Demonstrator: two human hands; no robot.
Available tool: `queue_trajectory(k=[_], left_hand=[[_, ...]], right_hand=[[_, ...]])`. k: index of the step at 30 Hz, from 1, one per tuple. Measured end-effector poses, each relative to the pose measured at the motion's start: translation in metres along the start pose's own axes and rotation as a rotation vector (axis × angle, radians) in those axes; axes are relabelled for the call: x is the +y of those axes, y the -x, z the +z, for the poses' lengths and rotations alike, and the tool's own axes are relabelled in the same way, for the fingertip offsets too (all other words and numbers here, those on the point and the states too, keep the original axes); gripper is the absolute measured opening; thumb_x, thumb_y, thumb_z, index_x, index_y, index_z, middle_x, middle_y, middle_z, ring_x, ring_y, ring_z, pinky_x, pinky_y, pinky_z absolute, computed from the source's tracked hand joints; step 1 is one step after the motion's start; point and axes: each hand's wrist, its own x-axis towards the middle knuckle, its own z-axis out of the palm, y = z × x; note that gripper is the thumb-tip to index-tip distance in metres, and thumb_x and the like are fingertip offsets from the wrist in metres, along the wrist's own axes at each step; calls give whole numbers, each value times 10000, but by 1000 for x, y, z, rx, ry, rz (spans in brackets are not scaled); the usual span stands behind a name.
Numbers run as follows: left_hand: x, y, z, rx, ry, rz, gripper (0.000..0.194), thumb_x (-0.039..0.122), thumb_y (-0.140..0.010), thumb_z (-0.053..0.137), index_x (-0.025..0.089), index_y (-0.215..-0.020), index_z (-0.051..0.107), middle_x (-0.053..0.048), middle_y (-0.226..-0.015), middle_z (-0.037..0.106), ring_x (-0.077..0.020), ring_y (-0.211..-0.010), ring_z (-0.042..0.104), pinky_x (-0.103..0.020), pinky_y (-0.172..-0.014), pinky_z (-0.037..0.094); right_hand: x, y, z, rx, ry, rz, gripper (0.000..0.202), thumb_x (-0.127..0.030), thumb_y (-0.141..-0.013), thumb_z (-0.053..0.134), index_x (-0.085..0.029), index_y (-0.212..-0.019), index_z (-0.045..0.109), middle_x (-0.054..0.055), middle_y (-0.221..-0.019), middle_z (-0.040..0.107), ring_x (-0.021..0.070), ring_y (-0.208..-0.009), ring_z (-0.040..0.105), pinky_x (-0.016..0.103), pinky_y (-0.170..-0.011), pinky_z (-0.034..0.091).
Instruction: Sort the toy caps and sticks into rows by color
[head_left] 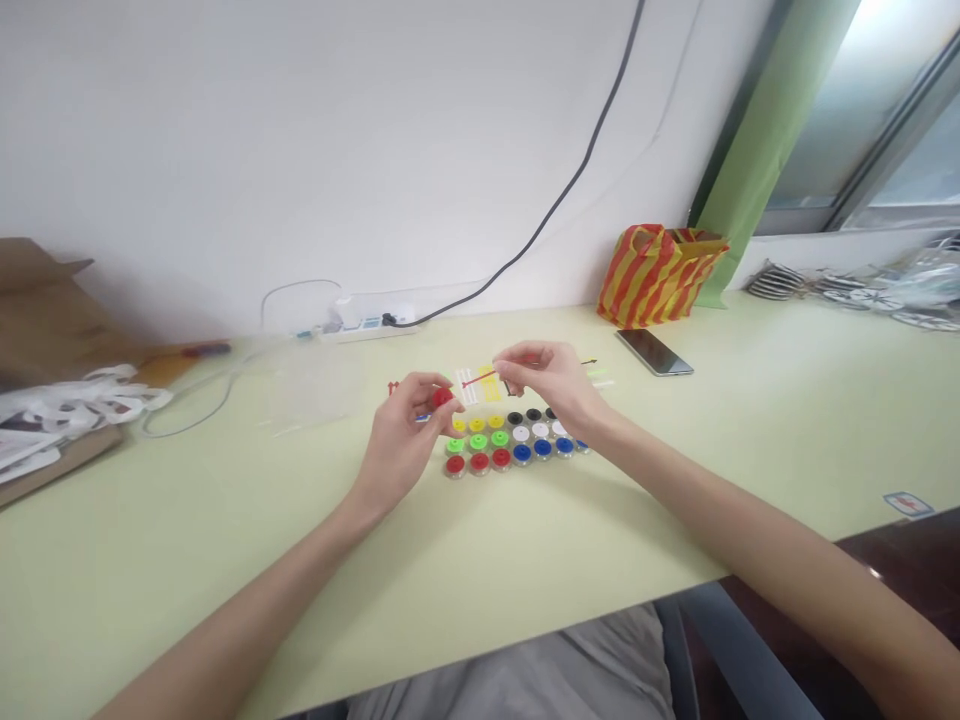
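Observation:
My left hand [409,425] is closed on a small round red cap [442,397], held up above the table. Pinched in my right hand [544,375] is a thin red stick [478,379], its knobbed tip pointing left toward the cap, the two apart. Below both hands stand rows of small clear jars with coloured lids: red lids [478,463], blue lids [543,447], green lids [478,441], yellow lids [477,425], white lids [540,430] and black lids [533,414]. Behind them lie white sticks [467,388] and yellow sticks [490,384]. My right hand hides part of the rows.
A phone [654,352] lies by a striped red-and-yellow bag [660,278] at the back right. Along the wall is a power strip [371,328] with a black cable [559,200]. Clear plastic bags [307,385] and a box with white strips [90,420] are at left.

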Motion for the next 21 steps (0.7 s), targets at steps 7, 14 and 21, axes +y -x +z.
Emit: queue_trajectory(k=[7,14,21], left_hand=[[-5,10,-1,10,-118,37,397,554,-798,809,216,-984,715,-17,-774,702,-193,-659,704,-325,-574,646],[-5,14,3,-25,-164,112,300,420,-877,761,209,-1090,778,-48,-934,814,-230,-829,790,-372,-832,671],[0,22,11,-132,-98,189,238,213,-914,677,184,-1123,786,-21,-871,821,-170,-676,774,-255,-609,658]], right_hand=[[12,18,-4,-133,-28,91,395,-494,-695,901,-177,-896,779,24,-673,723,159,-613,671,313,-647,552],[3,24,6,-211,15,35,432,-560,-745,858,-190,-756,635,45,-716,740,158,-634,687,289,-614,554],[9,32,12,-320,95,76,363,-484,-759,858,-174,-827,682,8,-684,694,144,-586,649,268,-551,487]])
